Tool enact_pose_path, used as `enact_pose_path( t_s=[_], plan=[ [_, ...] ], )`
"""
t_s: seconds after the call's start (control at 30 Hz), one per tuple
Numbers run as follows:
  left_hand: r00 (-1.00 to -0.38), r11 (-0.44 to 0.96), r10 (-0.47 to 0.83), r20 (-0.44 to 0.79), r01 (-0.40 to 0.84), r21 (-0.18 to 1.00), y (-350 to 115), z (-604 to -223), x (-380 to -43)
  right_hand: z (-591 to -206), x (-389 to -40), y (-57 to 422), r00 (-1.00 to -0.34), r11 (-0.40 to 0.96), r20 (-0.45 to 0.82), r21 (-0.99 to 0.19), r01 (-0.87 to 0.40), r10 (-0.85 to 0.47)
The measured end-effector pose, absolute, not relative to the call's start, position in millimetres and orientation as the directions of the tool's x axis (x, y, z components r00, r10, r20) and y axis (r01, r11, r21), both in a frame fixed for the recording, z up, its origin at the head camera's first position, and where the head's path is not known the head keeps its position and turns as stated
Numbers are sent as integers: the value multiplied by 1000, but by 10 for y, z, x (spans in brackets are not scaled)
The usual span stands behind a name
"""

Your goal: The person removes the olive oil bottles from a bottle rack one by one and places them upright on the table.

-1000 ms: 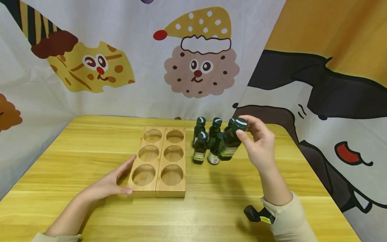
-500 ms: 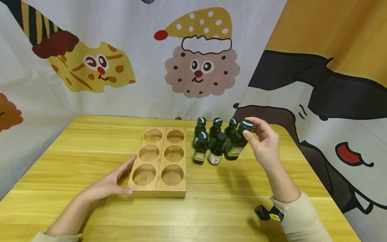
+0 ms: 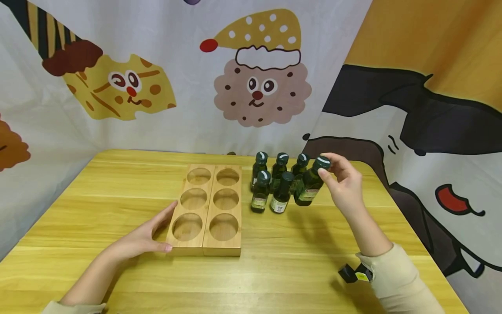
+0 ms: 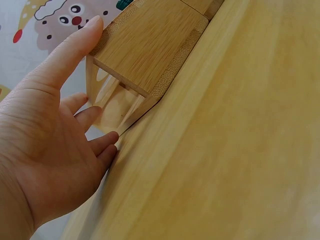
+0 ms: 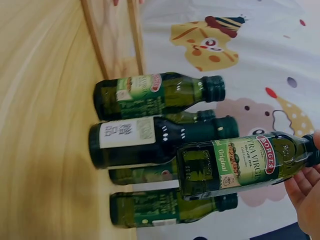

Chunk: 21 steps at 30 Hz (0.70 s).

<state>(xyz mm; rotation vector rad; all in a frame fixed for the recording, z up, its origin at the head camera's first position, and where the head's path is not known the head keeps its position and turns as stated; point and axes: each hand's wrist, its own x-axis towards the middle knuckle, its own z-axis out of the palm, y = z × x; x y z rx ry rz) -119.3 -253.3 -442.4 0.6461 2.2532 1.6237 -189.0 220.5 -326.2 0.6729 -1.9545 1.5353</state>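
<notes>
My right hand (image 3: 345,187) pinches the cap end of a green-glass olive oil bottle (image 3: 310,189), which tilts above the table. In the right wrist view that bottle (image 5: 240,167) shows a green and white label. Several similar bottles (image 3: 259,197) stand in two rows just left of it; a darker one (image 3: 279,203) bears a white label with a printed code. My left hand (image 3: 135,240) rests along the left side of a wooden rack (image 3: 221,251) with round holes, its thumb at the near corner. In the left wrist view, extended fingers (image 4: 102,145) touch the rack's side.
A yellow wood-grain table (image 3: 274,279) carries everything. Behind it hangs a cartoon-print curtain (image 3: 188,135). A black device (image 3: 354,274) with a yellow tag is attached at the right sleeve (image 3: 400,279). The rack's holes hold no bottles.
My right hand has moved right with the olive oil bottle, away from the standing ones, slowing in the last half second. The left hand and the rack stay where they were.
</notes>
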Motion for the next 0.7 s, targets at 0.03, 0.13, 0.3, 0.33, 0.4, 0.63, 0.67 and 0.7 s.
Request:
enact_pose_path(
  t_s=[0.03, 0.13, 0.3, 0.33, 0.4, 0.63, 0.67, 0.7],
  plan=[
    [-858, 266, 513, 25, 187, 946, -2533, -4422, -1193, -3275, -1903, 2213, -722, 225, 690, -698, -680, -43],
    [-858, 268, 514, 25, 188, 945, -2530, -4414, -1195, -3317, -1945, 2232, -735, 241, 678, -708, -664, -35],
    [-857, 263, 516, 19, 179, 948, -2527, -4409, -1194, -3404, -2012, 2259, -765, 260, 643, -736, -625, -18],
    [-857, 262, 516, 18, 178, 949, -2528, -4411, -1194, -3423, -2025, 2264, -771, 261, 636, -742, -617, -17],
    [-857, 266, 516, 18, 180, 947, -2533, -4415, -1196, -3460, -2048, 2274, -783, 259, 622, -754, -603, -14],
    [-854, 279, 519, 23, 195, 940, -2545, -4425, -1205, -3567, -2102, 2294, -811, 256, 584, -782, -568, -14],
    [-854, 278, 520, 24, 196, 940, -2545, -4425, -1205, -3572, -2098, 2292, -812, 259, 583, -782, -567, -19],
    [-853, 278, 521, 26, 198, 940, -2544, -4424, -1205, -3566, -2081, 2283, -812, 264, 583, -780, -568, -24]
  ],
)
